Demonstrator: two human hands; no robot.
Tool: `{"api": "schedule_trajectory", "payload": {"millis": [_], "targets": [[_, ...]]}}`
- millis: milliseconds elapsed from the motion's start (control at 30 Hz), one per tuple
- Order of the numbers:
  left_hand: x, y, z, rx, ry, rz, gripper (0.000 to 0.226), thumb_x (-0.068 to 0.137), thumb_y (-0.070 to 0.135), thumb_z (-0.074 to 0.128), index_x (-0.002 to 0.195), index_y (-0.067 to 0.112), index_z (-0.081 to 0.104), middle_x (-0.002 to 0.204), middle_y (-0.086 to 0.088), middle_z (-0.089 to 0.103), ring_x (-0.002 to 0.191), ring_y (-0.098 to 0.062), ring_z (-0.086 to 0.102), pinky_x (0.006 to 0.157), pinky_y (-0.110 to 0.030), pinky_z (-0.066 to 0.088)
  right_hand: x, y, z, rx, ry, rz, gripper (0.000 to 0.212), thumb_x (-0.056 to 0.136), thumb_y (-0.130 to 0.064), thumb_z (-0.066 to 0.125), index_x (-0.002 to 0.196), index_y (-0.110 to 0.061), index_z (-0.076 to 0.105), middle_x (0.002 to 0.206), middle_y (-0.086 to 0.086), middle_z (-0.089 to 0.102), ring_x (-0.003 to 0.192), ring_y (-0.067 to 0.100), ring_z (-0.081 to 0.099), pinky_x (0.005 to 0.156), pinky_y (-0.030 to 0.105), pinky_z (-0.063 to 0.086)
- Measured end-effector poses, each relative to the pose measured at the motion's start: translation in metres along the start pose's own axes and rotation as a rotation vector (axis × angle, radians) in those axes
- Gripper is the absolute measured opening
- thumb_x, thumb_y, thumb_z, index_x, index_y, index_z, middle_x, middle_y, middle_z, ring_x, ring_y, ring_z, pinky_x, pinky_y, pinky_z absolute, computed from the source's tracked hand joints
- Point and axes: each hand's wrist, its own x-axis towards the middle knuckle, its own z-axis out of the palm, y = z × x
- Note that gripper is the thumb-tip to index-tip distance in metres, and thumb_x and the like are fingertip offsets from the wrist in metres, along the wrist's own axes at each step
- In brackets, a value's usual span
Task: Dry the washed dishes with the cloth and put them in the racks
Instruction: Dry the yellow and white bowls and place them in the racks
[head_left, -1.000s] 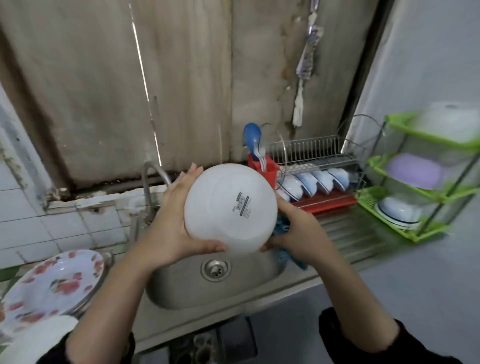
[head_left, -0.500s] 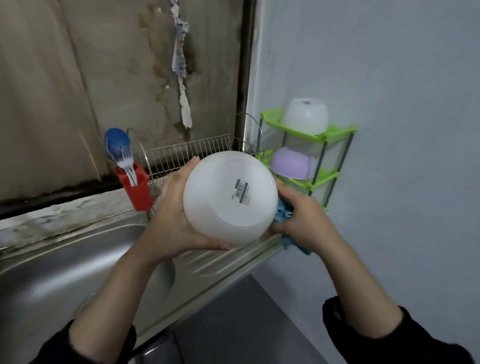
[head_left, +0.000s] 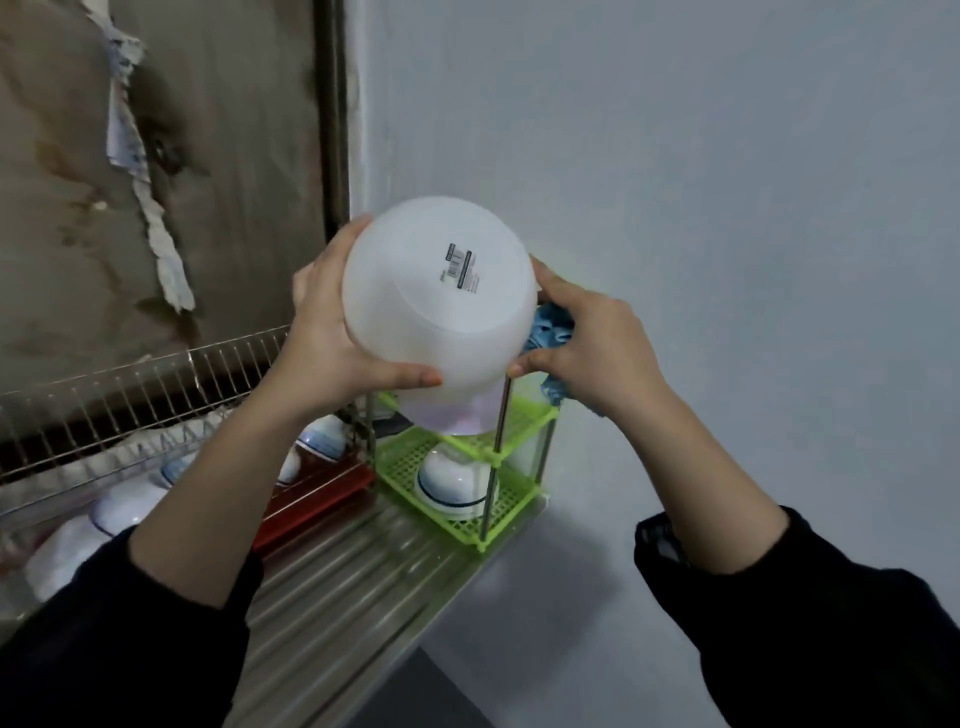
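Between left hand and right hand sits the white bowl.

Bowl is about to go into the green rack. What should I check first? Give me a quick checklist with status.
1. Two-handed grip on the white bowl, left hand and right hand on opposite sides: ok.
2. Bowl dry all over: cannot tell.
3. Blue cloth bunched in the right hand, not dangling into the rack: ok.
4. Bottom shelf of the green rack free: not ok, an upturned blue-rimmed bowl sits there.
5. Top shelf free: cannot tell, the held bowl hides it.
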Motion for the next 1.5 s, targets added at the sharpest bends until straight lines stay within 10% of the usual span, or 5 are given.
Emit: {"api": "schedule_trajectory", "payload": {"millis": [433,633,767,1133,1500], "targets": [[0.159,-0.088,0.076,-0.023,-0.044,-0.068,0.134,0.029,0.069,0.086,0.146,0.034,0.030,0.146,-0.002,0.036,0.137,-0.018,0.035,0.115,-0.040,0.031,0.168,0.078,0.016,-0.090,-0.052,0.016,0.100,0.063,-0.026,0.088,0.146,-0.048,0.035,0.122,-0.011,0.067,0.116,0.021,0.058,0.097,0.040,0.048],[0.167,-0.112,0.093,-0.092,-0.131,-0.125,0.119,0.033,0.053,0.083,0.139,0.025,0.037,0.121,0.023,0.051,0.104,0.014,0.052,0.087,-0.013,0.046,0.188,0.103,0.034,-0.144,-0.179,0.032,0.096,0.063,-0.033,0.088,0.145,-0.044,0.040,0.124,-0.008,0.066,0.116,0.021,0.059,0.097,0.041,0.049],[0.162,-0.122,0.100,-0.083,-0.154,-0.256,0.135,0.030,0.056,0.080,0.149,0.021,0.027,0.127,0.015,0.050,0.115,-0.008,0.053,0.098,-0.025,0.042,0.189,0.104,0.038,-0.272,-0.317,0.027,0.087,0.068,-0.039,0.085,0.145,-0.034,0.044,0.129,-0.004,0.062,0.120,0.023,0.055,0.097,0.040,0.048],[0.139,-0.115,0.085,0.016,-0.122,-0.283,0.119,0.042,0.067,0.082,0.144,0.026,0.037,0.136,0.011,0.051,0.119,-0.002,0.050,0.095,-0.021,0.042,0.165,0.085,0.042,-0.309,-0.086,0.066,0.068,0.080,-0.029,0.071,0.142,-0.039,0.045,0.129,-0.007,0.062,0.119,0.026,0.055,0.090,0.035,0.045],[0.067,-0.065,0.035,0.184,0.097,-0.174,0.030,0.084,0.030,0.074,0.112,0.022,0.066,0.113,-0.011,0.064,0.099,-0.031,0.058,0.085,-0.035,0.044,0.075,0.030,0.023,-0.027,0.323,-0.049,0.049,0.084,-0.030,0.068,0.131,-0.031,0.058,0.121,-0.001,0.056,0.105,0.019,0.059,0.089,0.033,0.047]]}}
